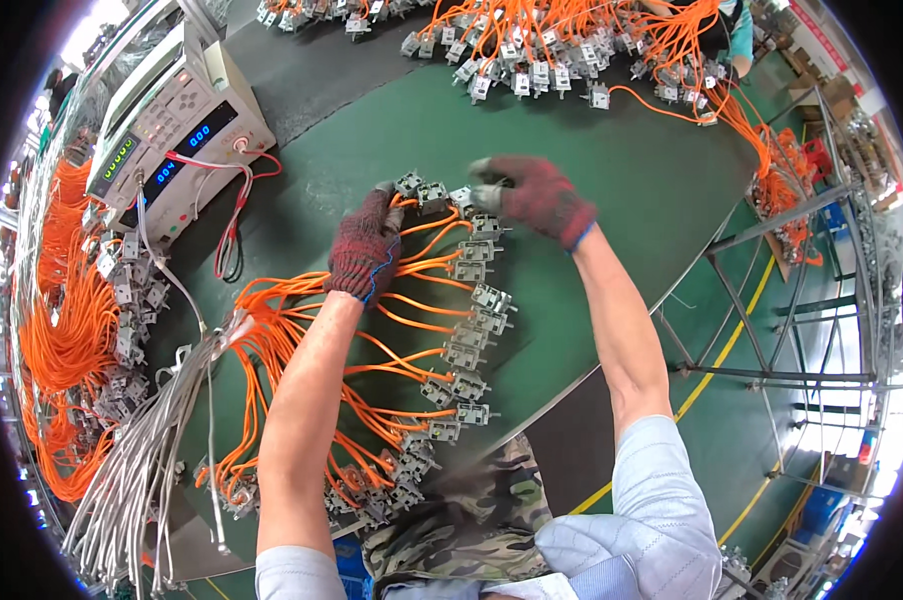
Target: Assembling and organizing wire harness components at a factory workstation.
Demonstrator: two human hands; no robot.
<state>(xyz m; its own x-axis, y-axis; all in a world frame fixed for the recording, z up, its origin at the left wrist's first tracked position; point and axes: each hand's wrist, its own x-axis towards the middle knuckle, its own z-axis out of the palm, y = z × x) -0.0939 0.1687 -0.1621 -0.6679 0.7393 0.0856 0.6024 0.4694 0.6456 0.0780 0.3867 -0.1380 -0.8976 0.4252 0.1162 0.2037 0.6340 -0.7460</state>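
My left hand (365, 245), in a dark red knitted glove with grey fingertips, is closed around an orange cable just behind its small grey metal connector block (409, 184). My right hand (540, 198), gloved alike, curls its fingers and thumb at a tilted connector block (461, 197) at the top of the row; its exact hold is partly hidden. Below, more connector blocks (470, 263) on orange cables (412, 268) lie in a curved row on the green tabletop (552, 290). The cables gather on the left into a bundle of grey-white sleeved leads (187, 400).
A bench meter (187, 135) with lit displays and red and white leads (240, 205) stands at the upper left. Orange cable bundles (67, 300) hang at the left; a pile of connectors (542, 70) lies across the far side. Metal frame racks (772, 340) stand beyond the table's right edge.
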